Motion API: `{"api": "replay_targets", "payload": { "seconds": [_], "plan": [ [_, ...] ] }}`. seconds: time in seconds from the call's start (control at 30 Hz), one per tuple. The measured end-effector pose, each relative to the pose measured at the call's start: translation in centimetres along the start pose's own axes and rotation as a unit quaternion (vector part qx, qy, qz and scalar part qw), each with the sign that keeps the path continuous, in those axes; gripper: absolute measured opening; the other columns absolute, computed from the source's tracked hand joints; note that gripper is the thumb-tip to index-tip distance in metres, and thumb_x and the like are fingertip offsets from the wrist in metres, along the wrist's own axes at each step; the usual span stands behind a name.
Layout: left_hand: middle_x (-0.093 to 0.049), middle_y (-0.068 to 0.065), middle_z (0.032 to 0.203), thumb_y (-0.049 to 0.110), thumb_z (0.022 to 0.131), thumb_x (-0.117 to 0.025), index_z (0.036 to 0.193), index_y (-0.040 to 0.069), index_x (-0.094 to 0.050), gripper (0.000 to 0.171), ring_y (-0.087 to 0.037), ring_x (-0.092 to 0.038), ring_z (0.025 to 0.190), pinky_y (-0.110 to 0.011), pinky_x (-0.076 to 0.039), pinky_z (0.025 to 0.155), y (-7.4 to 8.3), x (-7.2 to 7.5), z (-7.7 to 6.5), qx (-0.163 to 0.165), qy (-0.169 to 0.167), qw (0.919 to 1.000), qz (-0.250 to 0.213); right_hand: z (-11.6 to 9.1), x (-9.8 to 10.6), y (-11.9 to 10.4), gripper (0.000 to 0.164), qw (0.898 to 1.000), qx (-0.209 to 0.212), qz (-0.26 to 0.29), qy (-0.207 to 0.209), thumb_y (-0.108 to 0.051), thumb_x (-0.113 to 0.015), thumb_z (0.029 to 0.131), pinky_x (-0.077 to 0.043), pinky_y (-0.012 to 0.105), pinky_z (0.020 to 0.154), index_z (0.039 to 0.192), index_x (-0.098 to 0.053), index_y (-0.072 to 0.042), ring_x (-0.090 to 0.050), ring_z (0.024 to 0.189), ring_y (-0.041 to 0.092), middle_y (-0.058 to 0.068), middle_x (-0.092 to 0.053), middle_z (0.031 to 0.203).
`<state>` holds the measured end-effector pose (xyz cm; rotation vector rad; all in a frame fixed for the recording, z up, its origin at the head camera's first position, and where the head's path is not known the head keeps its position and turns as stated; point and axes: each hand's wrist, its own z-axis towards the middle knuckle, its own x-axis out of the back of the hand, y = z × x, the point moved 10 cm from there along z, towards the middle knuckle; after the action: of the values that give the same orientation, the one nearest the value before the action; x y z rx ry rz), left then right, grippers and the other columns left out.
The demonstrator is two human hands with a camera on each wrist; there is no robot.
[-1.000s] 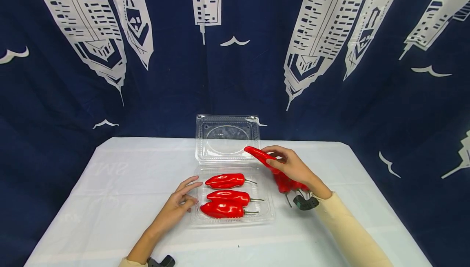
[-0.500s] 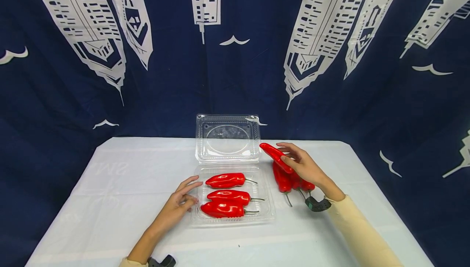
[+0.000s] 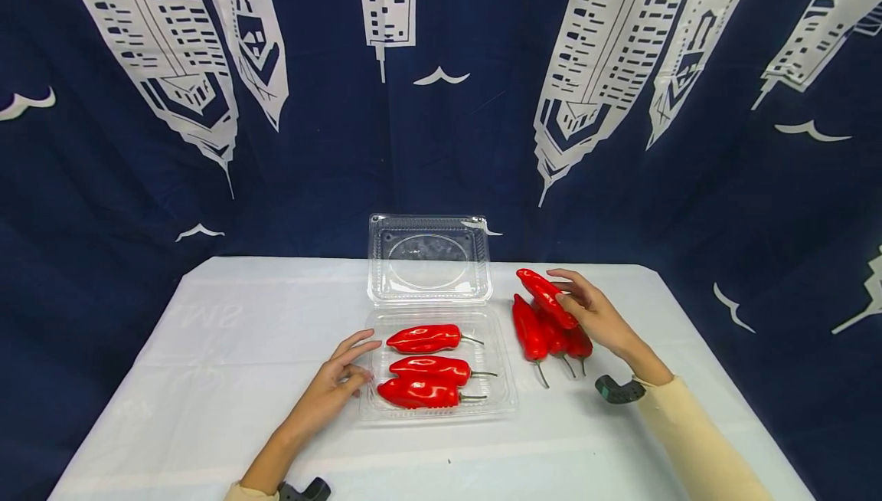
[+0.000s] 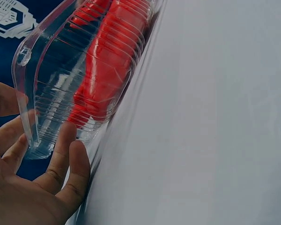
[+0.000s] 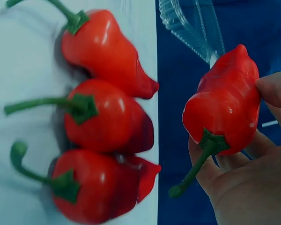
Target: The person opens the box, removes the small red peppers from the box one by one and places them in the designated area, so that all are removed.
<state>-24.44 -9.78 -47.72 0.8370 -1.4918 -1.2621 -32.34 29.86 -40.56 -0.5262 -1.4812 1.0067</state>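
My right hand (image 3: 598,319) holds a red pepper (image 3: 543,294) between thumb and fingers. In the right wrist view, the green stem of that pepper (image 5: 225,103) points down and toward the left. Below the hand, three more red peppers (image 3: 529,336) lie side by side on the table, stems toward me. A clear plastic clamshell container (image 3: 508,390) lies open mid-table with three red peppers (image 3: 423,338) crosswise in its base. The fingers of my left hand (image 3: 334,378) touch the container's left edge, loosely bent. The left wrist view shows fingertips (image 4: 68,133) at its ribbed wall.
The container's transparent lid (image 3: 427,260) stands tilted up at the back. A white cloth covers the table (image 3: 207,378). Behind it hangs a dark blue curtain (image 3: 455,156) with white building prints. Black wrist devices (image 3: 619,390) sit at both wrists.
My right hand has moved right with the pepper, away from the container to above the peppers on the table, which now show more fully. The left hand and container have stayed put.
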Motion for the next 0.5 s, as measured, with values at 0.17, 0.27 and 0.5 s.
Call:
{"api": "replay_targets", "payload": {
  "seconds": [0.17,0.27,0.5],
  "plan": [
    [-0.031,-0.004,0.161,-0.003,0.093,-0.056,0.142,0.008,-0.055,0.05,-0.023,-0.066,0.093,-0.025,-0.053,0.074,0.1,0.0,0.0,-0.014,-0.001,0.9999,-0.002,-0.8,0.9,1.1,0.049,1.0,-0.018,-0.012,0.008,-0.016,-0.047,0.106,-0.054,0.049,0.095,0.154,-0.034,-0.012,-0.051,0.129,0.049,0.028,-0.046,0.147],
    [-0.031,-0.004,0.161,-0.003,0.093,-0.056,0.143,0.008,-0.055,0.05,-0.023,-0.066,0.093,-0.026,-0.053,0.074,0.1,0.0,0.0,-0.019,-0.003,0.9998,-0.005,-1.2,1.5,1.9,0.049,0.999,-0.031,-0.022,0.014,-0.02,-0.045,0.107,-0.055,0.048,0.095,0.154,-0.033,-0.013,-0.05,0.13,0.048,0.028,-0.045,0.148],
    [-0.031,-0.004,0.161,-0.003,0.094,-0.056,0.143,0.008,-0.054,0.05,-0.023,-0.066,0.094,-0.026,-0.053,0.074,0.2,0.0,0.0,-0.022,-0.004,0.9997,-0.005,-2.0,2.7,3.0,0.043,0.998,-0.04,-0.043,0.025,-0.02,-0.04,0.109,-0.056,0.034,0.093,0.151,-0.035,-0.013,-0.052,0.127,0.047,0.029,-0.047,0.145]
  ]
}}
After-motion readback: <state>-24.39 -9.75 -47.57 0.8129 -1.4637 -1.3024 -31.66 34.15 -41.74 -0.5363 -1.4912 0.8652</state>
